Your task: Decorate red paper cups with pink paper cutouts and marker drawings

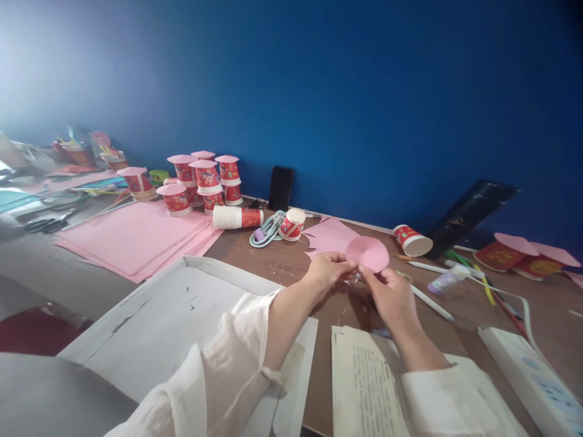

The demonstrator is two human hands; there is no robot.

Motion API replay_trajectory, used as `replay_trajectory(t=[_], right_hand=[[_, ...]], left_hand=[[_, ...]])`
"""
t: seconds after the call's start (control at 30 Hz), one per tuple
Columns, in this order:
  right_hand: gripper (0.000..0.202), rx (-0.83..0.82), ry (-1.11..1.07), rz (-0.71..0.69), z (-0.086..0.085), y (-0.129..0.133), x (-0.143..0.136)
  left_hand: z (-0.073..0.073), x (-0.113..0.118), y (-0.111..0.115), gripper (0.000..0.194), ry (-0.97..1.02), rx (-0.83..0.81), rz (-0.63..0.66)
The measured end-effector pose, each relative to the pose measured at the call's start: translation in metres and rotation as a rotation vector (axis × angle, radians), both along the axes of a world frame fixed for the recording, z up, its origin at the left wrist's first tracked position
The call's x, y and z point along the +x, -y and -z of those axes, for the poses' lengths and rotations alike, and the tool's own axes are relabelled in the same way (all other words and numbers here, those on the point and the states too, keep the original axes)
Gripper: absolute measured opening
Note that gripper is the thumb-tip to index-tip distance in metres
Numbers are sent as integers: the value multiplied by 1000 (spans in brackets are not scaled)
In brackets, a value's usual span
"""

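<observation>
A round pink paper disc (367,254) is held up over the brown table, its lower edge between both hands. My left hand (328,269) pinches it from the lower left, fingers closed. My right hand (388,290) pinches the same edge from the lower right, its fingertips close to the left ones. A thin crease or cut seems to run near the disc's middle. Behind the disc lies cut pink paper (334,232). A red patterned paper cup (292,224) stands to the left, and another cup (412,240) lies on its side to the right.
Red cups with pink discs (207,176) are stacked at the back left, beside nested cups (237,217). Pink sheets (136,233), a white box lid (173,321), a booklet (364,382), a power strip (532,376), a glue stick (449,279) and a white pen (432,302) surround my arms.
</observation>
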State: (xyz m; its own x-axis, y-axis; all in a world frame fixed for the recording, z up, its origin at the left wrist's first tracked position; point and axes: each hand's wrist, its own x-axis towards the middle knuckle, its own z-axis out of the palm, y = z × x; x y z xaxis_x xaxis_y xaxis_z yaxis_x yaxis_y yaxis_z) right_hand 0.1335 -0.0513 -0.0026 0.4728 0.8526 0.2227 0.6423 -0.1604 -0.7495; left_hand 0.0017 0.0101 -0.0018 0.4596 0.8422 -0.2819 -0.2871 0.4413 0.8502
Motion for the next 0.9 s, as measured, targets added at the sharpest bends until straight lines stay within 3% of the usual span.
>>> replay_trajectory(t=[0.13,0.3,0.63,0.9], right_hand=[[48,116,-241,-49,3,-3,-4],[55,203,-592,-20,14,-10,-7],[52,66,-334,88,10,-4,6],[53,147,-690,-13,17,-12,0]], left_hand=[[-1,3,-1,12,-2,33,-45],[0,4,4,16,8,29,12],[12,6,7,24,-56,116,28],[2,3,7,22,-60,67,-21]])
